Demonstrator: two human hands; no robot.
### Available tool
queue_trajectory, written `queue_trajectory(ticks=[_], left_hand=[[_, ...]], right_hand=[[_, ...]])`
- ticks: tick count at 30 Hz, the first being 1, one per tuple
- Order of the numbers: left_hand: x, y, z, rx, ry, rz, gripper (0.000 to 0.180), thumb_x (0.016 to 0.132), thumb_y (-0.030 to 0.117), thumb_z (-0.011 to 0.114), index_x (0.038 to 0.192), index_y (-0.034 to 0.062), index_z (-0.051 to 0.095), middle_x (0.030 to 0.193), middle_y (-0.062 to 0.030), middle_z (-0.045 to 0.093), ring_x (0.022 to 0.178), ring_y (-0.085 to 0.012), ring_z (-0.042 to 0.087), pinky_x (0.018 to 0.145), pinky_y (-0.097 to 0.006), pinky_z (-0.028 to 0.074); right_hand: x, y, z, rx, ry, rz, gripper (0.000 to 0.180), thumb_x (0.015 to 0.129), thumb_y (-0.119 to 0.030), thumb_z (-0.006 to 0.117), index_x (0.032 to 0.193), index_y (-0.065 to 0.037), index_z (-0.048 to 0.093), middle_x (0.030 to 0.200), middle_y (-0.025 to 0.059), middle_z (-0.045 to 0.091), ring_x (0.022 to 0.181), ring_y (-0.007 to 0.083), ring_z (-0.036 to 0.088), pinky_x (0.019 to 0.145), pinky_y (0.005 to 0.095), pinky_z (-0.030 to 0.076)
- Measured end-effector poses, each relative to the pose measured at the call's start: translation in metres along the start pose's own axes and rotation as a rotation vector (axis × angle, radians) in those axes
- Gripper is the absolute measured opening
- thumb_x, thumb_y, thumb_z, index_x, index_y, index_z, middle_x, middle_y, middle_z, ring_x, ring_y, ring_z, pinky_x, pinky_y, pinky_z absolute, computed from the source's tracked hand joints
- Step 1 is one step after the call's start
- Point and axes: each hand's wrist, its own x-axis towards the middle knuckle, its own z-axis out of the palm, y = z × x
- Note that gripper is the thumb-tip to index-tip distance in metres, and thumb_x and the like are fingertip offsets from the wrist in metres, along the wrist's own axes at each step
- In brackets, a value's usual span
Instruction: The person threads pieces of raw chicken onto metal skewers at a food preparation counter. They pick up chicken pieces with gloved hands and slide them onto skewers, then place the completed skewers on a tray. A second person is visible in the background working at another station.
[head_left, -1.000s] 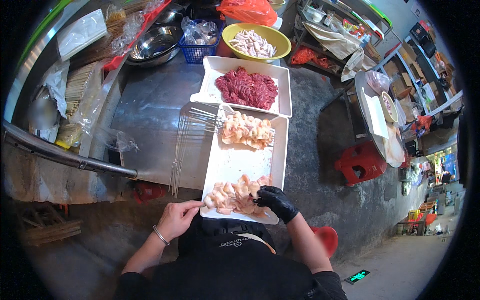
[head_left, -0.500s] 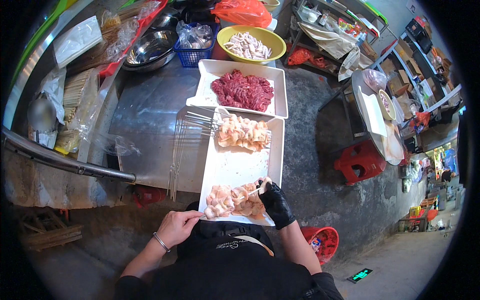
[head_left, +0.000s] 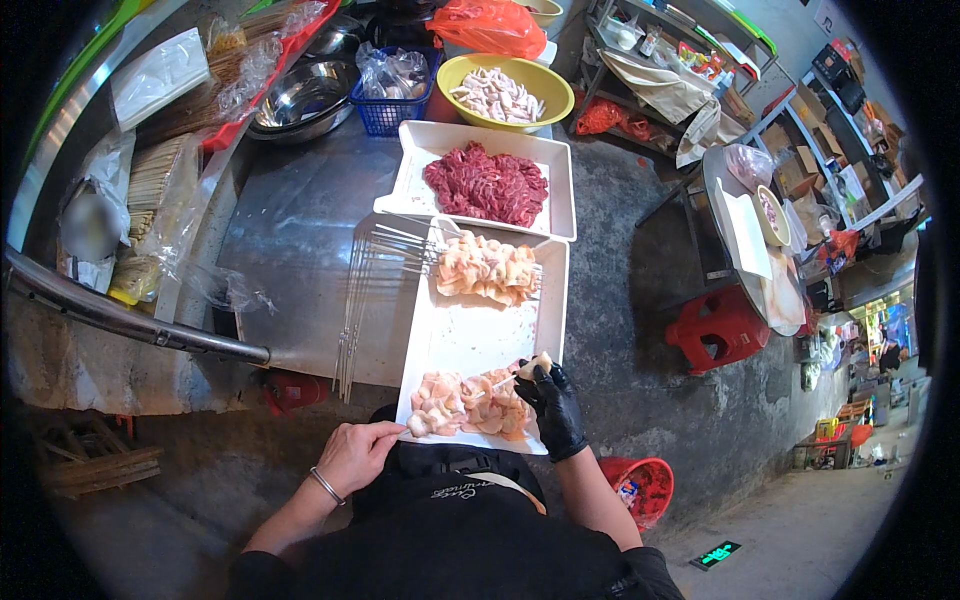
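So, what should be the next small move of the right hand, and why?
Probably slide the pale meat piece along the skewer toward the bunched pieces in the white tray: the gloved right hand pinches it by the skewer's far end, while the bare left hand holds the near end.

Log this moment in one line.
Left hand: pinching thin skewer | gloved right hand: holding meat piece | white tray: pale meat, loaded skewers

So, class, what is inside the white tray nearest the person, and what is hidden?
Skewered pale meat lies at the far end, a heap of pale pieces at the near end. Beneath both, the tray is covered; the black-gloved right hand hides part of its right wall.
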Motion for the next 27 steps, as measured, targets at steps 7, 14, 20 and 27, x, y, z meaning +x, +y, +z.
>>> queue_trajectory(ticks=[7, 14, 20, 27], left_hand=[[0.002, -0.001, 0.008, -0.036, 0.013, 0.041, 0.02, 0.088, 0.015, 0.06, 0.103, 0.0059, 0.07, 0.079, -0.0184, 0.067, 0.068, -0.0264, 0.067, 0.064, -0.034, 0.051], [0.0, -0.001, 0.007, -0.209, 0.022, 0.114, 0.02, 0.088, 0.009, 0.061, 0.105, 0.0027, 0.07, 0.074, -0.0116, 0.07, 0.061, -0.0118, 0.062, 0.058, -0.028, 0.049], [0.007, -0.014, 0.007, -0.308, -0.073, 0.145, 0.022, 0.09, 0.007, 0.06, 0.109, 0.0017, 0.069, 0.068, -0.0023, 0.063, 0.059, -0.0036, 0.05, 0.055, -0.022, 0.044], [0.015, -0.018, 0.024, -0.332, -0.122, 0.09, 0.022, 0.091, 0.007, 0.059, 0.11, 0.0021, 0.069, 0.069, -0.001, 0.064, 0.059, -0.0036, 0.051, 0.054, -0.022, 0.044]], right_hand=[[0.0, 0.022, -0.006, -0.46, -0.069, -0.479, 0.025, 0.093, -0.004, 0.058, 0.118, -0.001, 0.059, 0.11, 0.011, 0.066, 0.102, 0.0193, 0.063, 0.088, 0.0316, 0.051], [-0.006, -0.007, 0.002, 0.016, 0.044, -0.123, 0.021, 0.093, -0.014, 0.061, 0.111, -0.003, 0.061, 0.101, 0.0046, 0.066, 0.088, 0.0143, 0.064, 0.079, 0.0264, 0.052], [0.013, -0.004, -0.038, 0.453, -0.13, 0.338, 0.021, 0.09, -0.013, 0.061, 0.109, -0.004, 0.063, 0.104, 0.0093, 0.067, 0.092, 0.0177, 0.064, 0.084, 0.029, 0.053], [-0.003, 0.003, -0.022, 0.439, -0.148, 0.316, 0.023, 0.09, -0.013, 0.061, 0.111, -0.004, 0.062, 0.104, 0.0089, 0.067, 0.093, 0.0187, 0.065, 0.084, 0.0295, 0.054]])
